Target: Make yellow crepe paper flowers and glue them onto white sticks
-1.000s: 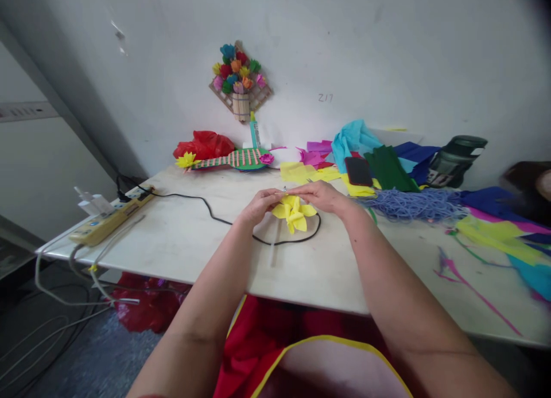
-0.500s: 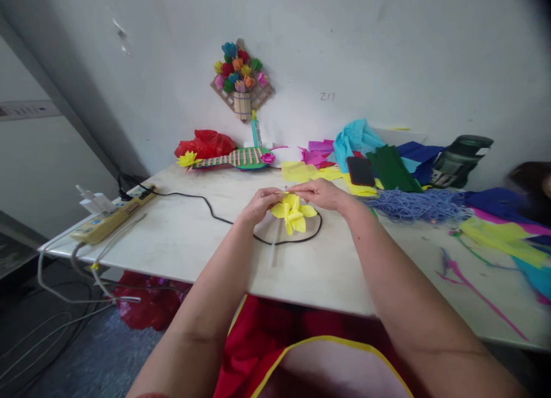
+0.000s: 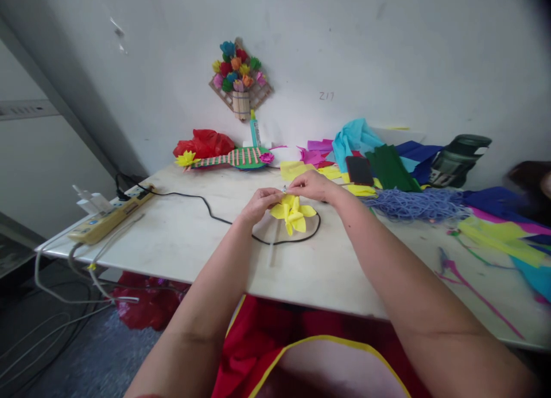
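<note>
A yellow paper flower (image 3: 293, 213) sits between my hands over the white table (image 3: 185, 237). My left hand (image 3: 259, 204) is closed, gripping the flower at its left side, with a pale stem running down from it toward me. My right hand (image 3: 313, 186) is pinched just above the flower, fingertips on a small thin piece at the flower's top that I cannot make out clearly.
A black cable (image 3: 215, 217) loops round the flower from a power strip (image 3: 107, 219) at the left edge. Coloured paper sheets (image 3: 387, 166), a phone (image 3: 359, 171), purple string (image 3: 413, 204), a glue bottle (image 3: 255, 128) and a wall flower ornament (image 3: 239, 80) lie behind. Another person shows at far right.
My right hand has lifted slightly and drawn back from the flower's right side to a pinch above its top. The left hand and flower have stayed put.
</note>
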{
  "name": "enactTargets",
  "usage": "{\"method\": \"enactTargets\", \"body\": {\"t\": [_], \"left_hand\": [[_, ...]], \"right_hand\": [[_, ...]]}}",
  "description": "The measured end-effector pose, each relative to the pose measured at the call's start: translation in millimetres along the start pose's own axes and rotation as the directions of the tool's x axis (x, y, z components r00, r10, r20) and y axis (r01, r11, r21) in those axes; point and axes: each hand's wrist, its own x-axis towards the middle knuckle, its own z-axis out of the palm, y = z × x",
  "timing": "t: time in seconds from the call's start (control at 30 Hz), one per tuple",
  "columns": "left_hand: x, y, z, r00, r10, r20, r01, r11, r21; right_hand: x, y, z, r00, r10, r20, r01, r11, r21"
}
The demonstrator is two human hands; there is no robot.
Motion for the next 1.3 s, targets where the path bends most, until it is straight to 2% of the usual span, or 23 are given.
{"method": "enactTargets", "body": {"t": [0.47, 0.73, 1.1, 1.3], "left_hand": [[0.5, -1.7, -1.0, 1.0, -0.009, 0.005, 0.008, 0.998, 0.068], [-0.4, 0.1, 1.1, 1.0, -0.019, 0.006, 0.018, 0.992, 0.128], [0.1, 0.5, 2.8, 1.0, -0.019, 0.007, 0.019, 0.998, 0.055], [1.7, -1.5, 2.0, 1.0, -0.005, -0.011, 0.005, 0.999, 0.038]], "right_hand": [[6.9, -1.9, -10.2, 0.981, -0.07, 0.178, 0.064, 0.997, 0.038], [7.6, 1.7, -8.5, 0.98, -0.075, 0.185, 0.067, 0.996, 0.053], [12.2, -0.2, -11.5, 0.98, -0.059, 0.188, 0.031, 0.988, 0.151], [17.5, -2.2, -14.5, 0.974, 0.022, 0.225, -0.055, 0.988, 0.146]]}}
